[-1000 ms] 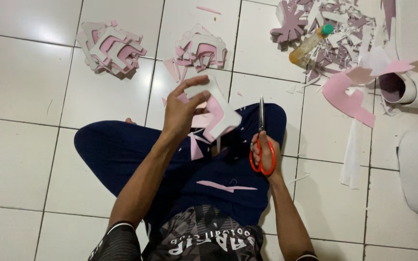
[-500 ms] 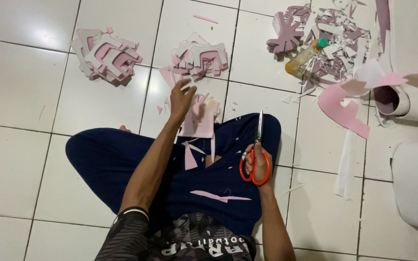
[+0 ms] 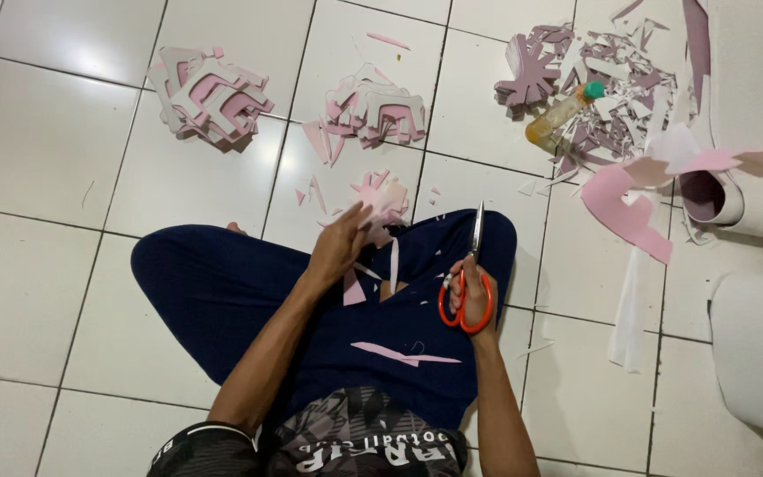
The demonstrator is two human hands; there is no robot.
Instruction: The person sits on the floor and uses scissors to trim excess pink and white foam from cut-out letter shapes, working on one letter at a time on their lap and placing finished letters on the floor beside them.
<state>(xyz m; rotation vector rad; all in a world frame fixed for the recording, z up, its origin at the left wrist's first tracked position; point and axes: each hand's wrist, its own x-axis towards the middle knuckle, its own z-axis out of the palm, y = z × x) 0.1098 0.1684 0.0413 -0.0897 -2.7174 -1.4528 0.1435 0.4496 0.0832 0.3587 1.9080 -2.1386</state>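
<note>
White floor tiles (image 3: 37, 141) carry everything, and the person sits cross-legged on them in dark trousers (image 3: 222, 291). Taking the scissors (image 3: 468, 283) as the landmark: far up and to their left lies a stack of pink-and-white cut-outs (image 3: 209, 95), and nearer, up-left, a second stack (image 3: 377, 110) with loose slivers beside it. Up and to the right of the scissors a heap of scraps (image 3: 611, 79) holds a bottle (image 3: 562, 115) with a green cap, lying tilted. Right of them a large pink offcut (image 3: 629, 208) lies flat, and beyond it rolled sheets (image 3: 757, 353) line the edge. Below-left of the scissors a thin pink strip (image 3: 404, 355) rests on the lap.

The right hand (image 3: 472, 299) has its fingers through the orange handles, closed on them. The blades are shut and point straight up, away from the body, the long axis nearly vertical in the view, the handles lowest.

Left of the scissors, well apart from them, the left hand (image 3: 339, 247) rests its spread fingers on a small pink cut-out (image 3: 383, 199) lying on the tile just past the knee; the fingers look loose rather than clenched, touching its near edge.
</note>
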